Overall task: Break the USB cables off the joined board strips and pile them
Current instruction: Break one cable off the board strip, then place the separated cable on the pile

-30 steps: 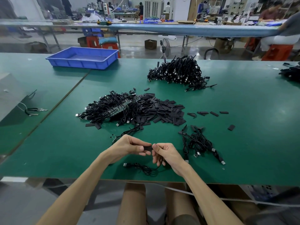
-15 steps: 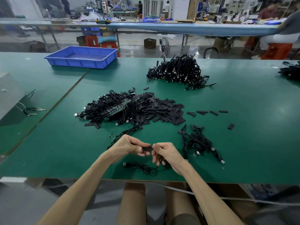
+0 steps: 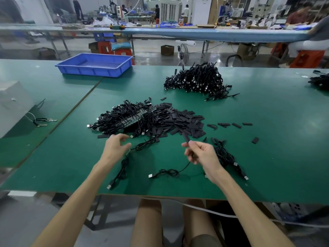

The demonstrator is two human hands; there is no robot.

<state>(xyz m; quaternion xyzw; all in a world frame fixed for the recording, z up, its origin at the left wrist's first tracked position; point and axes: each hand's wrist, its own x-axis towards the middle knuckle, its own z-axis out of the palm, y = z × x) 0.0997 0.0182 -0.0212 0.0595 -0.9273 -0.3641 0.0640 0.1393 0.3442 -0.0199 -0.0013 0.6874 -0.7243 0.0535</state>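
The right hand (image 3: 201,154) pinches a USB cable (image 3: 165,172) by its black end, the plug lying on the near green table (image 3: 276,157). The left hand (image 3: 114,147) hovers half-curled by another cable (image 3: 122,168); whether it grips it, I can't tell.

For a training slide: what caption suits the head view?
Right hand pinches a single cable over the green table; left hand near the tangled heap.

Hands that met over the bench (image 3: 267,157) a second ago have parted: left hand (image 3: 115,147) gone leftward, right hand (image 3: 201,154) lifted away pinching the USB cable (image 3: 167,172) by its black end.
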